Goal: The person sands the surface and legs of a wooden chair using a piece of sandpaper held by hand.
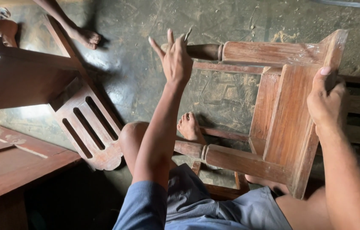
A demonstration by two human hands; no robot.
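Note:
A reddish-brown wooden chair frame (288, 110) lies tipped across my lap, its turned legs pointing left. My right hand (327, 102) grips the edge of the frame's flat upright board near the top right. My left hand (174, 59) is raised with fingers spread beside the far turned leg (207, 51); a small pale sliver shows at its fingertips, and I cannot tell whether it is pinched there. The near turned leg (231, 159) rests over my knee, with my bare foot (189, 127) on the floor behind it.
Another wooden chair (82, 119) with a slatted back lies tipped at the left. A wooden bench or tabletop (14, 166) sits at lower left. Another person's bare foot (87, 37) rests on the dusty dark floor (137, 72) at the top.

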